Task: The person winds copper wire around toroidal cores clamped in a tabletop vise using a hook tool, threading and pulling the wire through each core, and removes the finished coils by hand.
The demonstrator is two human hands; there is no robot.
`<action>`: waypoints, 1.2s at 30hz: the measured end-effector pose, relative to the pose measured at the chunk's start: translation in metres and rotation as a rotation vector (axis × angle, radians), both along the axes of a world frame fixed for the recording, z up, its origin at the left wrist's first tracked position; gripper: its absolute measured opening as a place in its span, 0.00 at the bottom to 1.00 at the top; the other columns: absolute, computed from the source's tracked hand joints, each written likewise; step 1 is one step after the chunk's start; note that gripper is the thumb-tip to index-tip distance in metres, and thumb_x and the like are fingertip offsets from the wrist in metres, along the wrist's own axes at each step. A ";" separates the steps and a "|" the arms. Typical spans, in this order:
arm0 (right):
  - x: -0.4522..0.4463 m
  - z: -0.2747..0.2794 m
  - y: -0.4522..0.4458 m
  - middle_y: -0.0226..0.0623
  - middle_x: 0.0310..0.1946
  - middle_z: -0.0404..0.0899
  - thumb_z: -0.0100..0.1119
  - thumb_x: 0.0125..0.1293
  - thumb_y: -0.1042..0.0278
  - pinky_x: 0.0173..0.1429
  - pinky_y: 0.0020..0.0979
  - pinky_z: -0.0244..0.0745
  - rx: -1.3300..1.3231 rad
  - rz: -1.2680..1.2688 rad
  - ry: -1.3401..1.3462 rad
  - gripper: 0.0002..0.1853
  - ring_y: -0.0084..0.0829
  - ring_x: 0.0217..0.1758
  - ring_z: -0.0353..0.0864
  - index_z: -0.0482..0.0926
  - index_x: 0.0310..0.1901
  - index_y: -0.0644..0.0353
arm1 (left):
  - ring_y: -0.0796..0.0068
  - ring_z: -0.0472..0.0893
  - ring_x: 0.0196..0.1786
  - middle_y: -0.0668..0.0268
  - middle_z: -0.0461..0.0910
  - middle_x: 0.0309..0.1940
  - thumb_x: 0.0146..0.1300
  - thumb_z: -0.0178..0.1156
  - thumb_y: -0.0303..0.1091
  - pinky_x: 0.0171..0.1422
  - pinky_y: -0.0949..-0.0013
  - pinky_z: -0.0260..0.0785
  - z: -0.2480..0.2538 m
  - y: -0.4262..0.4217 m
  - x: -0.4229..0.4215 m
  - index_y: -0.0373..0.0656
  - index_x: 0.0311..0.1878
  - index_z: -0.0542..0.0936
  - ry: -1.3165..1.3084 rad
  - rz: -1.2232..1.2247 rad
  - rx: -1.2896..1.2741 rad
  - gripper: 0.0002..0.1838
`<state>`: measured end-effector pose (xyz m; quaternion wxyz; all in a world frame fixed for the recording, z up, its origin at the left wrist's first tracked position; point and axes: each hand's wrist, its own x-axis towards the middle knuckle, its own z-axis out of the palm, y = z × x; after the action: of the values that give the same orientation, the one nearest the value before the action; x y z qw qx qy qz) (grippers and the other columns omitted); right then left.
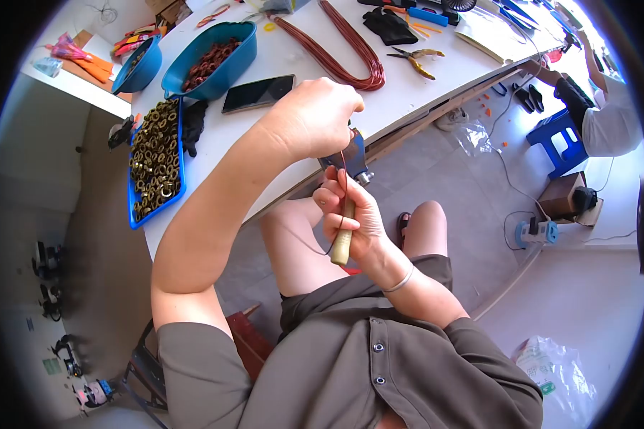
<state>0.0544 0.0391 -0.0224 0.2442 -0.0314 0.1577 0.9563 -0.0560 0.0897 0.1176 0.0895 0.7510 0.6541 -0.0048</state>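
My left hand (pixel 318 114) is closed at the table's front edge, beside a dark blue metal vise (pixel 352 146) fixed there. Its fingertips face away, so what they pinch is hidden. Just below, my right hand (pixel 354 214) wraps round a tool with a pale wooden handle (pixel 342 247), which points down toward my lap. The tool's working end cannot be seen. A thin red wire (pixel 344 163) runs up from my right fingers toward the vise and my left hand. A thin dark strand loops below the right hand.
On the white table (pixel 408 107) lie a phone (pixel 257 94), a blue tray of brass-coloured rings (pixel 184 171), a teal basin (pixel 247 61) of reddish coils, a bundle of red-brown wire (pixel 368 77) and yellow-handled pliers (pixel 421 64). Another person sits at the far right near a blue stool (pixel 554 139).
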 end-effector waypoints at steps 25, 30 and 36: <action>0.098 -0.029 0.016 0.24 0.17 0.67 0.54 0.65 0.70 0.16 0.17 0.53 0.861 -0.289 -1.138 0.08 0.14 0.13 0.61 0.74 0.44 0.61 | 0.77 0.78 0.36 0.67 0.80 0.34 0.60 0.59 0.24 0.46 0.76 0.70 -0.090 -0.056 -0.011 0.34 0.28 0.80 -1.525 0.375 0.894 0.06; 0.060 -0.020 0.008 0.23 0.15 0.65 0.55 0.66 0.64 0.14 0.18 0.52 0.783 -0.223 -0.914 0.10 0.15 0.12 0.61 0.75 0.43 0.61 | 0.69 0.73 0.44 0.65 0.78 0.34 0.56 0.63 0.23 0.49 0.70 0.65 -0.116 -0.041 -0.003 0.35 0.27 0.79 -1.026 0.230 0.931 0.04; 0.046 0.001 0.028 0.23 0.17 0.66 0.56 0.67 0.66 0.15 0.16 0.51 1.012 -0.501 -1.048 0.07 0.11 0.13 0.60 0.73 0.37 0.60 | 0.73 0.71 0.42 0.65 0.76 0.35 0.56 0.62 0.21 0.48 0.73 0.64 -0.113 -0.044 -0.005 0.36 0.29 0.78 -1.057 0.186 0.945 0.02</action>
<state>0.1009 0.0666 -0.0210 0.4810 -0.3280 -0.4328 0.6883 -0.0608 0.0458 0.0050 0.0595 0.5524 0.5165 0.6516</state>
